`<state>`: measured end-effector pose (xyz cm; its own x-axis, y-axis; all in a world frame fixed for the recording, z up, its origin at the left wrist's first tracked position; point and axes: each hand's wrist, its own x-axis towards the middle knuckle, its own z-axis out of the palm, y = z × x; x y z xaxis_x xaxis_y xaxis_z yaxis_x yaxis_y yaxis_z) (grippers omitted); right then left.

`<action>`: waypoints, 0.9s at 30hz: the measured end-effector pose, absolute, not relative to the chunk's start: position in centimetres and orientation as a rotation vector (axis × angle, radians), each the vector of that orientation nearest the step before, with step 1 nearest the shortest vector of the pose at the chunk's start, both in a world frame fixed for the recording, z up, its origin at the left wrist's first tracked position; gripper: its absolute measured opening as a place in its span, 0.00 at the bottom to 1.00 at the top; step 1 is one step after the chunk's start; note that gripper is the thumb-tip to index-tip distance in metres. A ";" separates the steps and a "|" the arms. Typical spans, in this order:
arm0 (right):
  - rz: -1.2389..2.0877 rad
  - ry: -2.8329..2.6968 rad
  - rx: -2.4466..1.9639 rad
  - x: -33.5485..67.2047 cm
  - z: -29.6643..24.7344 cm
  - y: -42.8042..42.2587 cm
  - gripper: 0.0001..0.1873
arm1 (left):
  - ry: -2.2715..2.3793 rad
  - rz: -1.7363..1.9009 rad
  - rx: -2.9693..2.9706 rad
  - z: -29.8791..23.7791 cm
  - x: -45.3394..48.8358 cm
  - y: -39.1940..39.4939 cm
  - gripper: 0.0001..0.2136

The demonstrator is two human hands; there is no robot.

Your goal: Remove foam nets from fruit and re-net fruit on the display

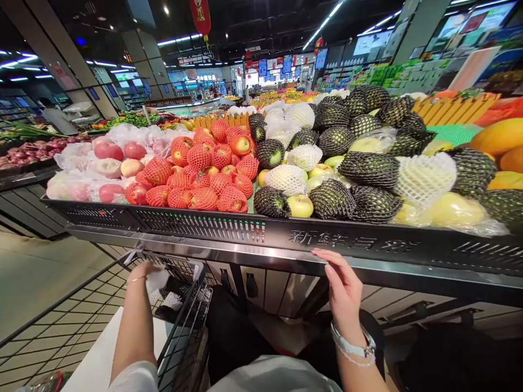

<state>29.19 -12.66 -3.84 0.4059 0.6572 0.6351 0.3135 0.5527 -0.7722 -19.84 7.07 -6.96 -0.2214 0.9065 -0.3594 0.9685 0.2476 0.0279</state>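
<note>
My left hand [144, 270] reaches over the far end of a wire shopping cart [87, 296]. A whitish, translucent piece [157, 280] shows just under its fingers; whether they grip it I cannot tell, as the fingertips are mostly hidden. Below lie black and white foam nets [173, 300] in a wire compartment. My right hand [345, 286] holds nothing, its fingers stretched out beside the metal edge [286, 260] of the fruit stand. Closest above it are melons in black foam nets [335, 195] and a bare yellow-green fruit [300, 206].
Apples in red nets [200, 179] fill the stand's middle, with bagged pink fruit [109, 155] to the left. A black slotted rail [200, 224] runs along the front. Orange fruit [500, 139] sits at the right, red onions [36, 151] at the far left.
</note>
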 end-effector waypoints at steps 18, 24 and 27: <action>1.044 -1.178 -0.763 22.6 -5.2 -12.6 0.26 | 0.696 0.710 2.471 4.5 -2.3 -3.4 0.17; 0.904 -1.070 -0.830 22.1 -5.5 -12.3 0.23 | 0.507 0.373 2.454 3.0 1.1 -3.4 0.17; 0.892 -1.018 -0.923 22.2 -5.7 -11.7 0.20 | 0.448 0.324 2.419 2.5 2.0 -3.5 0.18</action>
<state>22.18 -11.65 -5.71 0.2711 0.9170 0.2924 -0.1695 0.3446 -0.9233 1.97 -3.52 2.51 0.9113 0.3947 0.1170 0.2347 -0.7317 0.6400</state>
